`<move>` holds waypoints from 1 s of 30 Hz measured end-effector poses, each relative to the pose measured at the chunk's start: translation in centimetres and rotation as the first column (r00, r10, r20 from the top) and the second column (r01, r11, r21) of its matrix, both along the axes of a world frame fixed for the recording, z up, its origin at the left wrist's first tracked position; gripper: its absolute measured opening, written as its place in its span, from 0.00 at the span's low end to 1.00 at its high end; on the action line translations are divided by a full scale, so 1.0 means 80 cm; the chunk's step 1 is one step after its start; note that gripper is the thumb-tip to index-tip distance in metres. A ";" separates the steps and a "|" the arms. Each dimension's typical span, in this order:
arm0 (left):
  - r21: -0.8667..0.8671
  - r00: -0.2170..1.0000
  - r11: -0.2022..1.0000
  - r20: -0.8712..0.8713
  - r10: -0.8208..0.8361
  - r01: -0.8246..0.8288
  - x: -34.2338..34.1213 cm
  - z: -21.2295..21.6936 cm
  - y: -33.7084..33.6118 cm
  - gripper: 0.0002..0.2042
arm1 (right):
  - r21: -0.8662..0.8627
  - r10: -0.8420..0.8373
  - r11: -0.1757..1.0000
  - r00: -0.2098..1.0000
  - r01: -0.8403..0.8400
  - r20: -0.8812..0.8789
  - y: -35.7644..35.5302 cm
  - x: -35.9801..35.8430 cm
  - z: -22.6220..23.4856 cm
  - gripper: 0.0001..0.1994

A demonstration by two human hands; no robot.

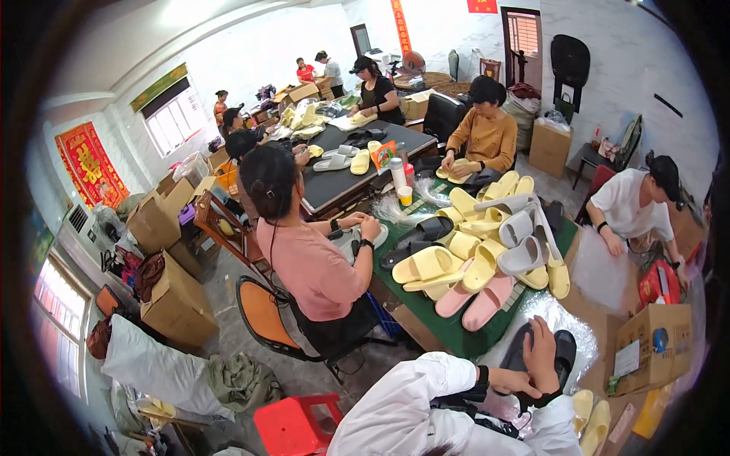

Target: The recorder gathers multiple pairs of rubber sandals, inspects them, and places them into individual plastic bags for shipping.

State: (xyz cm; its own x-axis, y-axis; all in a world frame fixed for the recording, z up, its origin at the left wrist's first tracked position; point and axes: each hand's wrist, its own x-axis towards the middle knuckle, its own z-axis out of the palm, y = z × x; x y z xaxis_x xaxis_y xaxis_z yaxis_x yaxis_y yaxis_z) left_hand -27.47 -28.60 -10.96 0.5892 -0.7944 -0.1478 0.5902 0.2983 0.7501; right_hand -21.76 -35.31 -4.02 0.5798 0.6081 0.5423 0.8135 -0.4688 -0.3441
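Observation:
My two hands meet over a pair of dark slippers at the lower right. My right hand (pixel 541 355) points away from me, its fingers stretched out between the dark grey slipper (pixel 516 347) and the black slipper (pixel 565 353). Crossing in from the left, my left hand (pixel 509 381) is at the near end of the dark grey slipper, close against my right wrist. Its fingers are mostly hidden, so its grip does not show. Clear plastic wrap (pixel 584 323) lies under and around the slippers. Both my wrists carry black bands below white sleeves.
A heap of yellow slippers (pixel 480 267), with grey and pink ones, covers the green table (pixel 403 298) ahead. Right stands a cardboard box (pixel 655 342); a red stool (pixel 296 422) is at lower left. Co-workers sit nearby, including a person in pink (pixel 308 262).

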 end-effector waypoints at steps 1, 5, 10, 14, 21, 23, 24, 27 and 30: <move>0.055 0.999 0.998 0.031 -0.014 0.012 0.000 0.001 -0.002 0.34 | 0.011 -0.023 1.000 1.000 0.023 -0.011 -0.006 0.000 -0.002 0.16; 0.210 0.995 0.973 -0.011 -0.098 0.098 -0.005 0.034 -0.003 0.32 | 0.028 -0.034 0.999 0.998 0.036 -0.056 -0.020 -0.008 0.008 0.16; 0.003 0.996 0.999 -0.074 -0.050 0.050 -0.009 0.005 -0.029 0.29 | 0.359 -0.025 0.901 0.856 0.243 -0.516 -0.038 -0.014 0.003 0.15; -0.030 0.978 0.989 -0.150 -0.145 0.142 -0.011 -0.004 -0.044 0.30 | 0.418 -0.043 0.849 0.829 0.325 -0.558 -0.057 -0.022 -0.003 0.10; 0.297 0.883 0.945 0.393 -0.255 0.141 -0.018 0.047 -0.046 0.32 | 0.353 0.084 0.922 0.812 0.156 -0.577 -0.080 -0.044 -0.003 0.11; 0.534 0.722 0.845 0.569 -0.393 0.040 -0.019 0.043 -0.027 0.25 | 0.287 0.161 0.957 0.753 0.039 -0.638 -0.077 -0.049 0.001 0.11; 0.538 0.729 0.842 0.561 -0.392 0.038 -0.011 0.036 -0.022 0.25 | 0.224 0.220 0.971 0.688 -0.085 -0.691 -0.072 -0.051 0.001 0.12; 0.566 0.693 0.824 0.585 -0.421 0.023 -0.009 0.036 -0.007 0.25 | 0.166 0.363 0.928 0.707 -0.334 -0.607 -0.057 -0.062 0.009 0.17; 0.593 0.666 0.805 0.602 -0.442 -0.001 -0.004 0.031 0.015 0.24 | 0.100 0.388 0.890 0.624 -0.445 -0.678 -0.032 -0.068 0.019 0.24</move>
